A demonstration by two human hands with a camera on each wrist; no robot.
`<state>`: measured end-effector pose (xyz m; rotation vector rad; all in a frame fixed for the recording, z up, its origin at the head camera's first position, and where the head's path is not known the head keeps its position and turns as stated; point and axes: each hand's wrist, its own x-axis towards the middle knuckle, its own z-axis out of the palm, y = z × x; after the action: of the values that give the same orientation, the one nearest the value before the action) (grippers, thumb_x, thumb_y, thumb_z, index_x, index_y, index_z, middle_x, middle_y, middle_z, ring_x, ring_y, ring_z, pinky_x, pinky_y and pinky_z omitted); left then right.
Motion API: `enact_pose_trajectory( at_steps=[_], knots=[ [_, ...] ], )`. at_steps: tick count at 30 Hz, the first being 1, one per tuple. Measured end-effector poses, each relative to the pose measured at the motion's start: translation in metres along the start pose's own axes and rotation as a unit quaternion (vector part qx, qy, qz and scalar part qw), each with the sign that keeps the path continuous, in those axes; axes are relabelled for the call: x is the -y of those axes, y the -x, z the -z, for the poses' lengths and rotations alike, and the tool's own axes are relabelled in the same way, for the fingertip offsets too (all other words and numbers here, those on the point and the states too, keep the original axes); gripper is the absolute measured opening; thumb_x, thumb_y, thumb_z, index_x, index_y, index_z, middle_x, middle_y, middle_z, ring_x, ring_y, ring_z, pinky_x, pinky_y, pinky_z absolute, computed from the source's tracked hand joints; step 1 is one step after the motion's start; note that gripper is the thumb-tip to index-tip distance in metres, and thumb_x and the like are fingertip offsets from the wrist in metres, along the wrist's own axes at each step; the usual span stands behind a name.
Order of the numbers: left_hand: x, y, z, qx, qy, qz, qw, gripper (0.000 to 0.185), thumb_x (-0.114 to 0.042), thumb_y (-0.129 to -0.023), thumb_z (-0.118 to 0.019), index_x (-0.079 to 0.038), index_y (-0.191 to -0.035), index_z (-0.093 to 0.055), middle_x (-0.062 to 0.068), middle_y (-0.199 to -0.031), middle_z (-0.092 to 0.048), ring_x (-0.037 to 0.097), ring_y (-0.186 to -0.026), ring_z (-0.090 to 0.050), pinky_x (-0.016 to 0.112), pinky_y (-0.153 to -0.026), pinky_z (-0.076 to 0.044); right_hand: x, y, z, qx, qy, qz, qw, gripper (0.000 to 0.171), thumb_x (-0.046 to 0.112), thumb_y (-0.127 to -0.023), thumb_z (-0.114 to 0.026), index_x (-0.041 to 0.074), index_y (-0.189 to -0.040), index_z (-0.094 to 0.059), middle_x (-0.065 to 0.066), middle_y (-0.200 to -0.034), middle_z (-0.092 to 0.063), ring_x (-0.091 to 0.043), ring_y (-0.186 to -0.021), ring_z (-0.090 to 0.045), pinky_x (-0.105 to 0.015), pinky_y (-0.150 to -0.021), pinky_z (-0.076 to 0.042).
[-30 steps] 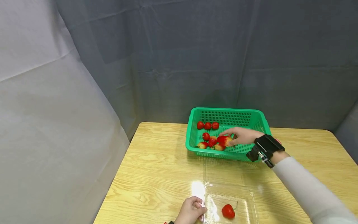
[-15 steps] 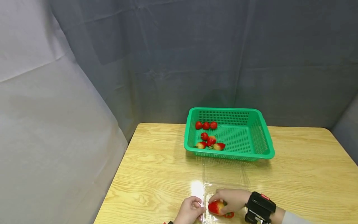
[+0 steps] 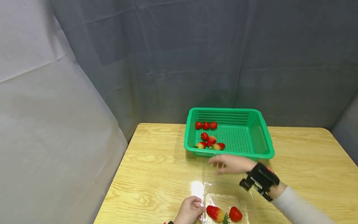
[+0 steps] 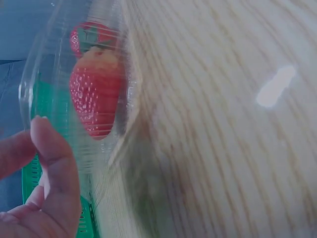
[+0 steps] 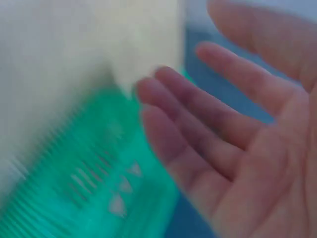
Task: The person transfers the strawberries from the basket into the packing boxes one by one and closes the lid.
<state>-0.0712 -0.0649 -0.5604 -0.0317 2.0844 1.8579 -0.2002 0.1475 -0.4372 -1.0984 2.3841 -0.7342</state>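
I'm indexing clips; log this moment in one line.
left hand: holds clear container by edge; right hand: empty, near green basket; container: strawberry, another red fruit; basket: more red fruit

Yellow-ended strawberry (image 3: pixel 215 213) and red fruit (image 3: pixel 235 214) seemingly touch inside clear container (image 3: pixel 223 197)

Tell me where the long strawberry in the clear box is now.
The long strawberry lies low in the head view, inside the clear box, just right of the left hand and left of the rounder red fruit.

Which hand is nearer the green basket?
Right. The right hand is just in front of the basket; the left hand is farther from it, holding the clear box.
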Motion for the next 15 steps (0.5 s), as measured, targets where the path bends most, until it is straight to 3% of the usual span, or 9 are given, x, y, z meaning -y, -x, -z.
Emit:
enact_pose_trajectory(
  at_steps=[3, 6, 11, 15],
  knots=[
    [-0.001, 0.0, 0.001, -0.003, -0.002, -0.001, 1.0, 0.015, 0.003, -0.078, -0.064, 0.005, -0.091, -0.056, 0.0, -0.063, -0.052, 0.009, -0.043, -0.048, 0.021, -0.044, -0.048, -0.015, -0.02, 0.048, -0.049, 0.052, -0.021, 0.997, 0.036, 0.014, -0.087, -0.062, 0.008, -0.122, -0.055, -0.009, -0.115, -0.058, -0.024, -0.1, -0.056, -0.036, -0.079, -0.049],
    [-0.002, 0.002, 0.002, -0.003, -0.001, 0.003, 1.0, 0.016, 0.003, -0.078, -0.064, 0.005, -0.091, -0.056, 0.0, -0.064, -0.053, 0.009, -0.044, -0.049, 0.021, -0.044, -0.049, -0.037, -0.042, 0.07, -0.017, 0.114, -0.065, 0.991, 0.037, 0.008, -0.086, -0.062, 0.007, -0.122, -0.055, -0.016, -0.118, -0.056, -0.033, -0.107, -0.052, -0.042, -0.084, -0.047],
    [0.0, 0.002, 0.002, -0.002, 0.01, 0.011, 0.9999, 0.016, 0.003, -0.078, -0.064, 0.005, -0.092, -0.056, 0.0, -0.065, -0.052, 0.008, -0.045, -0.049, 0.02, -0.046, -0.049, -0.071, -0.065, 0.066, 0.083, 0.146, -0.146, 0.975, 0.039, 0.0, -0.085, -0.059, 0.011, -0.123, -0.056, -0.018, -0.117, -0.055, -0.036, -0.108, -0.05, -0.04, -0.078, -0.049],
    [0.002, 0.0, 0.0, -0.003, 0.017, 0.011, 0.9998, 0.016, 0.003, -0.078, -0.064, 0.004, -0.092, -0.056, 0.0, -0.064, -0.052, 0.009, -0.045, -0.049, 0.019, -0.045, -0.048, -0.082, -0.07, 0.053, 0.09, 0.135, -0.203, 0.966, 0.043, -0.003, -0.086, -0.055, 0.011, -0.127, -0.053, -0.019, -0.124, -0.052, -0.037, -0.114, -0.047, -0.042, -0.08, -0.049]
  ],
)
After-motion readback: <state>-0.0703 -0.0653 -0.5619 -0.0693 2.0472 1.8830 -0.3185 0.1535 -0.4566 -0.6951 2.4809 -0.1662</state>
